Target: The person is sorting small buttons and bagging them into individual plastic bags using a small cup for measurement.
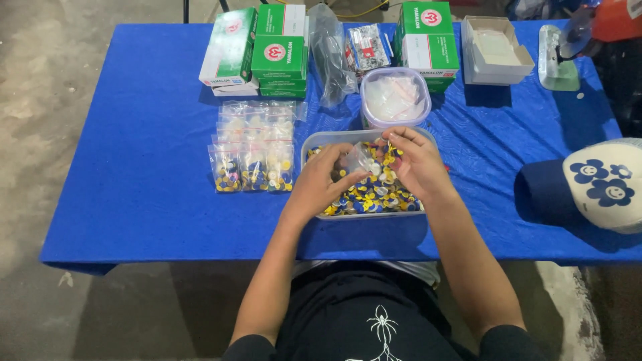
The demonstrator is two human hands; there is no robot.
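A clear rectangular tub (pixel 319 139) full of small yellow, blue and white round pieces (pixel 374 197) sits at the table's near middle. Over it, my left hand (pixel 322 182) pinches a small clear plastic bag (pixel 358 159) by its mouth. My right hand (pixel 416 160) touches the same bag from the right, fingers curled at its opening. Both hands hover just above the pieces.
Left of the tub lie rows of small filled clear bags (pixel 253 148). Behind stand green and white boxes (pixel 279 53), a lidded clear tub of empty bags (pixel 394 97), an open white box (pixel 496 48) and a flowered cap (pixel 598 182) on the blue table (pixel 134 167).
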